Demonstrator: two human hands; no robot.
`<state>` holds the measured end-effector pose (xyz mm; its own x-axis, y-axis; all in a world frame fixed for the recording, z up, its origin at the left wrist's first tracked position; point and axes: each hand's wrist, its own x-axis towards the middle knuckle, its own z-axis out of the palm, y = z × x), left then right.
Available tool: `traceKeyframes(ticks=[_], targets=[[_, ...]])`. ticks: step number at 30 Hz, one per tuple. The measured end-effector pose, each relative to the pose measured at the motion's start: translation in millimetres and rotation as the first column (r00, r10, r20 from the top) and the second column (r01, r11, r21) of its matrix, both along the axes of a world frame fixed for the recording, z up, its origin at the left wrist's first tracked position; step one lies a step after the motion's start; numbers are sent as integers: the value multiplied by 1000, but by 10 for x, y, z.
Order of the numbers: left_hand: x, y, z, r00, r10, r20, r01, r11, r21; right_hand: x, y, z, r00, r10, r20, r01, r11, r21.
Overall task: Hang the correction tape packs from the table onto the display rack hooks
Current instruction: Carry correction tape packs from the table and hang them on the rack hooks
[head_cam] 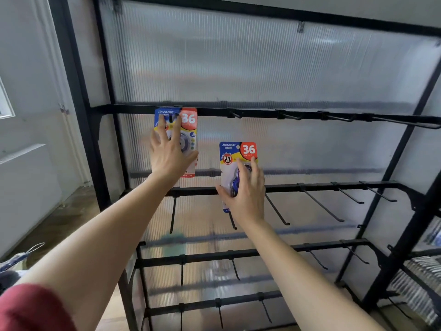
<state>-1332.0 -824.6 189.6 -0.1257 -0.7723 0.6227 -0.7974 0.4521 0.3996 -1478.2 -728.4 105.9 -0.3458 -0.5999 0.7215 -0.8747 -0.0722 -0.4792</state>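
Fingers of your left hand [170,154] lie spread on the left pack [189,130] at the rack [78,91] top rail [262,112]; your right hand [245,194] clamps the right pack [238,156] lower, right of it.

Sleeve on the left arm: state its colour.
The fabric sleeve is dark red, clearest in the head view's bottom left corner.

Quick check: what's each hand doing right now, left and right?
Left hand: open, straight fingers pressing the upper pack at the top rail.
Right hand: holding the lower pack, fingers curled.
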Motion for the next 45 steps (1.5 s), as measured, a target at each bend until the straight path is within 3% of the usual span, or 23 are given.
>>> traceKeyframes(ticks=[11,15,21,32,41,45], targets=[[-98,-383,38,998,-26,52,23,998,59,-15,-51,-13,999,-35,-13,35,999,-13],[37,-305,-14,994,-39,103,38,999,16,-18,37,-15,999,-34,-7,34,999,19],[384,-34,-229,996,-67,62,67,998,2,51,278,38,1000,22,-10,-22,999,31],[782,463,-551,991,4,131,-13,998,67,511,562,191,996,89,-29,-91,993,-76],[805,195,-430,979,-96,179,82,993,88,1027,484,507,983,43,-180,-82,973,-215],[860,77,-353,973,-137,186,123,989,87,1216,374,586,984,-33,-176,-2,980,-197]])
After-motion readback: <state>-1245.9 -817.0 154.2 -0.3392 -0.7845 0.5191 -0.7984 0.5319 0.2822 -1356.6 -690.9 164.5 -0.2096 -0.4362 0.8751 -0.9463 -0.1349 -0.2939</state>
